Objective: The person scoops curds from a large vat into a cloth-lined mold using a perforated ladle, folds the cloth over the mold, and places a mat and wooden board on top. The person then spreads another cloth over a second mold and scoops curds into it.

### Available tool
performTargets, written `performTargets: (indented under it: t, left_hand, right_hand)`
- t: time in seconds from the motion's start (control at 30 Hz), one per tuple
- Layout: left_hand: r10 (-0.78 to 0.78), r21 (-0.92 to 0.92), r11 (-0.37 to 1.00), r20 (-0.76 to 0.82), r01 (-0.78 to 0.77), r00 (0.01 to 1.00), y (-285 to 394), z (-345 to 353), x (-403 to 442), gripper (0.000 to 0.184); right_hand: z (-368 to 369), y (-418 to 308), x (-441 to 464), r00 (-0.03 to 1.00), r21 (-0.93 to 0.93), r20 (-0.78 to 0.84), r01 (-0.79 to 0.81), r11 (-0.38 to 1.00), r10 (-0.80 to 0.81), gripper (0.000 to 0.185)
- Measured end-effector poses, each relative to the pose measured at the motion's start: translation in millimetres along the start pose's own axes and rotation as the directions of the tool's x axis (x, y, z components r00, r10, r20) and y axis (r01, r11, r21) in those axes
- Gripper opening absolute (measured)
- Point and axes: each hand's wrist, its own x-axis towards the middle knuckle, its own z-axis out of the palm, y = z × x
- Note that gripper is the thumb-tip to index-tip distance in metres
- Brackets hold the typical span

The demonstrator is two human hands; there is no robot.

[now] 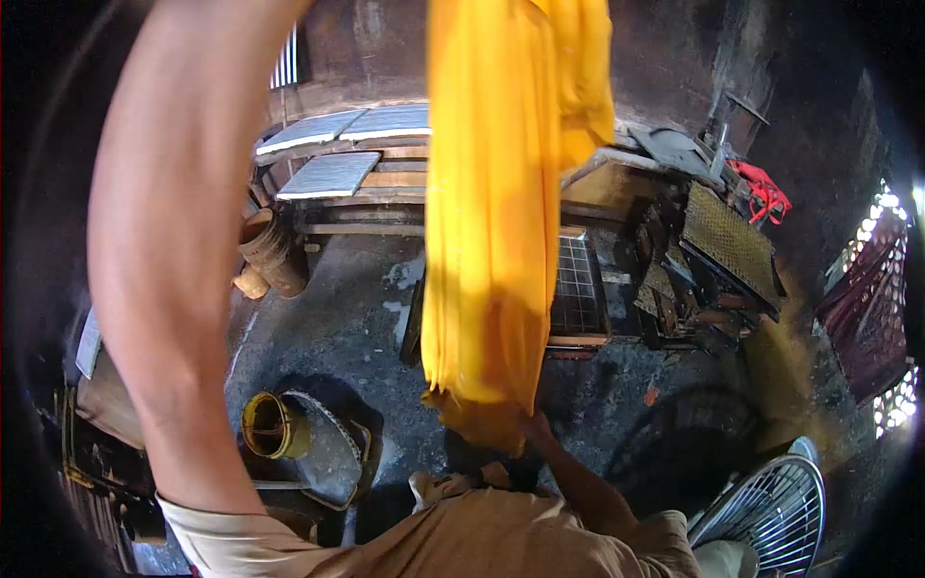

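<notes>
A long piece of bright yellow cloth [487, 212] hangs in folds from beyond the top edge down to just in front of my body. Its lower end is bunched and darker. My left arm is raised along the left side, and its hand is out of the frame above. Low in the middle, my right hand [532, 425] touches the cloth near its bottom end. The cloth covers the fingers, so their grip is hidden.
A yellow bucket [275, 426] stands lower left, and a rusty drum [275, 252] farther back. A framed mesh screen [578, 289] lies behind the cloth. Stacked boards [727, 246] lean at right, near a metal wire chair [771, 515]. Pale panels [330, 175] rest on a rack.
</notes>
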Motion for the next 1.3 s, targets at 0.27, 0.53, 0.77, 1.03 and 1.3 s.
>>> performTargets:
  t: [0.27, 0.53, 0.77, 1.03, 1.3]
  left_hand:
    - [0.008, 0.053, 0.999, -0.14, 0.0, 0.99, 28, -150, -1, 0.027]
    - [-0.066, 0.064, 0.995, -0.223, 0.083, 0.973, 21, -262, -33, 0.026]
    - [-0.238, 0.003, 0.968, -0.3, 0.25, 0.924, -101, -257, -74, 0.023]
    - [-0.326, 0.588, 0.771, 0.039, 0.242, 0.945, -300, -191, -190, 0.08]
    - [-0.156, 0.78, -0.17, -0.624, 0.602, 0.765, -445, -208, -277, 0.027]
  right_hand:
    - [-197, -67, 2, 0.489, -0.246, -0.722, 0.48, 0.842, -0.49, 0.021]
    - [-242, -205, -65, 0.641, -0.506, -0.53, 0.288, 0.813, -0.556, 0.017]
    - [-208, -340, -133, 0.949, -0.892, -0.082, 0.067, 0.448, -0.304, 0.047]
    - [-279, -387, -163, 0.624, -0.818, -0.162, -0.519, -0.25, -0.765, 0.035]
    - [-398, -354, -169, 0.41, -0.61, -0.292, -0.775, -0.162, -0.864, 0.02]
